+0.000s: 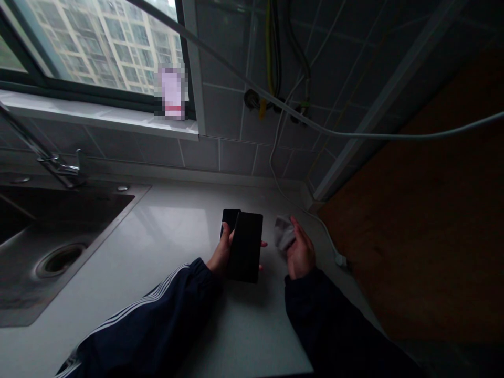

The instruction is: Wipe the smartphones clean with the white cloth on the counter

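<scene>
Our left sleeve (pixel 149 310), dark with white stripes, came in at 7 o'clock. Left grip (pixel 220 254) was closed around two black smartphones (pixel 246 247), seemingly to keep the front face unobstructed. Right grip (pixel 301 252) pinched a grey cloth (pixel 284 233) just beside them. White counter (pixel 177 231) left open room toward the steel sink (pixel 118 210) at 9 o'clock; a white power cord (pixel 326 236) bounded the 2 o'clock side.

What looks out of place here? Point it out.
A thick white cable is strung slack through the air in front of the tiled wall, not fixed along it, which looks odd. Yellow and dark hoses also hang exposed on the wall above the countertop.
</scene>
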A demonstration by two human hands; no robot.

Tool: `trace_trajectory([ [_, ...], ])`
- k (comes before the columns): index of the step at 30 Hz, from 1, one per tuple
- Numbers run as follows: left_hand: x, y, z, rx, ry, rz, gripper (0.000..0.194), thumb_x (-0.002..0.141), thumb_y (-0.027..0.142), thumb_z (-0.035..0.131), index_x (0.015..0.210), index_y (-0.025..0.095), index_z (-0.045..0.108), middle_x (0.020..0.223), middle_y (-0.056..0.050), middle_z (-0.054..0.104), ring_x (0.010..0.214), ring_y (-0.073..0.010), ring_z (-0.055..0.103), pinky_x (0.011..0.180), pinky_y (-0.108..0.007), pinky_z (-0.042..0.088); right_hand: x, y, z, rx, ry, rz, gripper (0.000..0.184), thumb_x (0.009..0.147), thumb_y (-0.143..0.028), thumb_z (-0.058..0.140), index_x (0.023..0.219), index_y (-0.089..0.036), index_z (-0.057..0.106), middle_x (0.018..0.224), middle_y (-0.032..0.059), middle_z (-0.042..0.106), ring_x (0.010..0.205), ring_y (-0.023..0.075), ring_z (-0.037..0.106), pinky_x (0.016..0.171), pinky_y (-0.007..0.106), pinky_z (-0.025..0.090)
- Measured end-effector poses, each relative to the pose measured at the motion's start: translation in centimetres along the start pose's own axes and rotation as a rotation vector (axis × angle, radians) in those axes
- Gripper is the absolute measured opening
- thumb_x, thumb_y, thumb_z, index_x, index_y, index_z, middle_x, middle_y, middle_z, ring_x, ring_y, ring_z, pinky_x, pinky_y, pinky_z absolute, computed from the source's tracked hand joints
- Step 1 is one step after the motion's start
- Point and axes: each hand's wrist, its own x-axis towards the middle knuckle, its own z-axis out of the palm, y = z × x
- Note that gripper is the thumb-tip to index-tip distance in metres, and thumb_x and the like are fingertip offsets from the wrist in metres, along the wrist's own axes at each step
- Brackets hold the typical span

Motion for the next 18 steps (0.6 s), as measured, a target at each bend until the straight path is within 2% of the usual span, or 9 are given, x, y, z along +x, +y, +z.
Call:
trace_trajectory([
  [4, 0.2, -0.1, -0.5, 0.003, 0.033, -0.005, 0.093, 0.09, 0.081, 0.03, 0.16, 0.02, 0.025, 0.117, -0.026, 0.073, 0.085, -0.035, 0.076, 0.074, -0.056, 0.062, -0.4, -0.4, 0.7, 0.102, 0.001, 0.104, 0.048, 0.09, -0.048, 0.064, 0.128, -0.019, 0.069, 0.139, 0.0106, 0.068, 0.132, 0.0234, 0.062, 0.108, 0.041, 0.052],
  [9, 0.1, -0.1, -0.4, 0.015, 0.053, -0.052, 0.093, 0.091, 0.081, 0.023, 0.161, 0.021, 0.025, 0.119, -0.026, 0.072, 0.095, -0.0387, 0.075, 0.078, -0.058, 0.06, -0.9, -1.6, 1.3, 0.281, -0.018, 0.301, 0.039, 0.1, -0.049, 0.051, 0.117, -0.023, 0.073, 0.115, 0.0073, 0.079, 0.105, 0.0169, 0.076, 0.09, 0.033, 0.061],
  [14, 0.1, 0.3, 0.0, 0.028, 0.098, -0.133, 0.088, 0.093, 0.078, 0.02, 0.16, 0.022, 0.03, 0.116, -0.021, 0.075, 0.079, -0.0351, 0.077, 0.076, -0.053, 0.061, -1.2, -2.5, 1.6, 0.3, -0.029, 0.4, 0.041, 0.105, -0.047, 0.041, 0.115, -0.021, 0.071, 0.109, 0.0087, 0.08, 0.096, 0.018, 0.077, 0.085, 0.034, 0.062],
  [18, 0.3, 0.6, -0.5, -0.04, 0.106, -0.137, 0.088, 0.095, 0.076, 0.019, 0.16, 0.018, 0.031, 0.112, -0.021, 0.076, 0.076, -0.0344, 0.077, 0.073, -0.049, 0.061, -1.3, -2.5, 1.7, 0.304, -0.047, 0.437, 0.045, 0.105, -0.05, 0.039, 0.117, -0.02, 0.069, 0.112, 0.0092, 0.08, 0.1, 0.0195, 0.077, 0.091, 0.037, 0.06],
])
